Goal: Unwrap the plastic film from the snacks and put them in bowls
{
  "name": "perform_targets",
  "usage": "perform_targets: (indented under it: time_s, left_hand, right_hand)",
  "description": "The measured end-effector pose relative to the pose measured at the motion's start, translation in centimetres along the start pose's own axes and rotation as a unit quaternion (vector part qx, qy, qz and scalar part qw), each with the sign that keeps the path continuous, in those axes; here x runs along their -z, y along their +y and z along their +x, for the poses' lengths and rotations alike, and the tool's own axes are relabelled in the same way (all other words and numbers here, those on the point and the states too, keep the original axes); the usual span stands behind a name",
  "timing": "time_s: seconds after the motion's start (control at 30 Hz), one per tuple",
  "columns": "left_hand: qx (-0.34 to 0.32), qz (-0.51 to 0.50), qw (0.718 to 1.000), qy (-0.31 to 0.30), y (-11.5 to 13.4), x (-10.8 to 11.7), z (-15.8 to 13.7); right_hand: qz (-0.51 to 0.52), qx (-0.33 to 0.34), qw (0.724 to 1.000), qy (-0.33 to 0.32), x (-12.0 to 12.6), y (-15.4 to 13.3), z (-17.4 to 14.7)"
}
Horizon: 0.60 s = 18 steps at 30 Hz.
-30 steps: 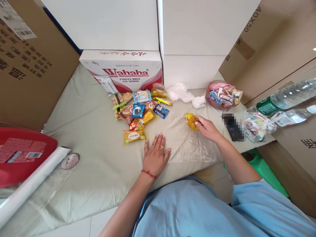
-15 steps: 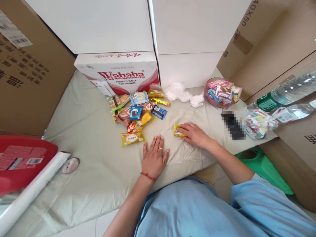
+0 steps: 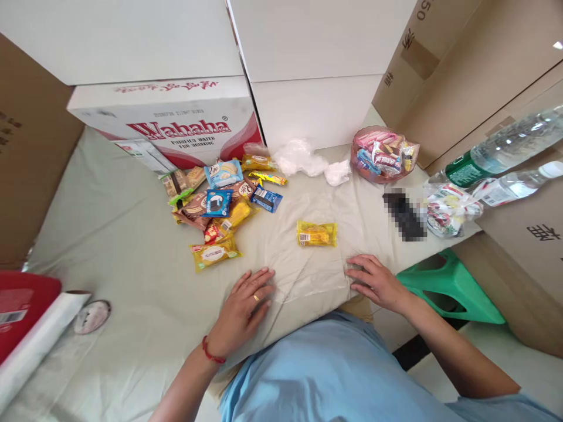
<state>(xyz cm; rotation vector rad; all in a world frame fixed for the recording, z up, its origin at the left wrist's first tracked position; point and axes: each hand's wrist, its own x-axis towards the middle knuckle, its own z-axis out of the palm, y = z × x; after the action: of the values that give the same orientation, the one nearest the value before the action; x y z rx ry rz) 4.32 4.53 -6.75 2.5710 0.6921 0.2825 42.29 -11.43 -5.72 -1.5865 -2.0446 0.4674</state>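
Observation:
A yellow-wrapped snack (image 3: 316, 234) lies by itself on the cloth-covered table (image 3: 145, 305), between and beyond my hands. My left hand (image 3: 248, 302) rests near the front edge, fingers apart and holding nothing. Close to the edge on the right, my right hand (image 3: 373, 281) is also empty, its fingers spread. Left of the single snack is a heap of wrapped snacks: a yellow packet (image 3: 215, 252) in front, a dark blue packet (image 3: 218, 203), a light blue packet (image 3: 223, 173) and brown packets (image 3: 193, 210) among them.
A Wahaha water carton (image 3: 176, 126) stands behind the heap. Crumpled clear plastic (image 3: 299, 158) and a pink bowl of snacks (image 3: 383, 157) are farther right. Bottles (image 3: 488, 155) and a knotted bag (image 3: 451, 211) lie at the right; a green stool (image 3: 457, 287) stands below.
My right hand has let go of the yellow-wrapped snack and drawn back toward the table edge. My left hand has slid back toward me and left. The view has shifted.

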Motion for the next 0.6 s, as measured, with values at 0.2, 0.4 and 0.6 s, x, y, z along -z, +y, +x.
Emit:
perform_targets:
  time_s: [0.2, 0.4, 0.6]
  left_hand:
    - [0.053, -0.049, 0.997, 0.040, -1.7, 1.8, 3.9]
    - [0.129, 0.056, 0.990, 0.032, -4.2, 4.4, 14.4]
    - [0.148, 0.121, 0.973, 0.130, -4.5, 5.6, 17.3]
  right_hand:
    - [0.037, -0.005, 0.999, 0.031, 1.4, 1.0, 2.6]
    - [-0.056, -0.106, 0.993, 0.005, 4.8, 4.3, 10.5]
    - [-0.221, -0.129, 0.965, -0.065, 6.6, 6.3, 15.0]
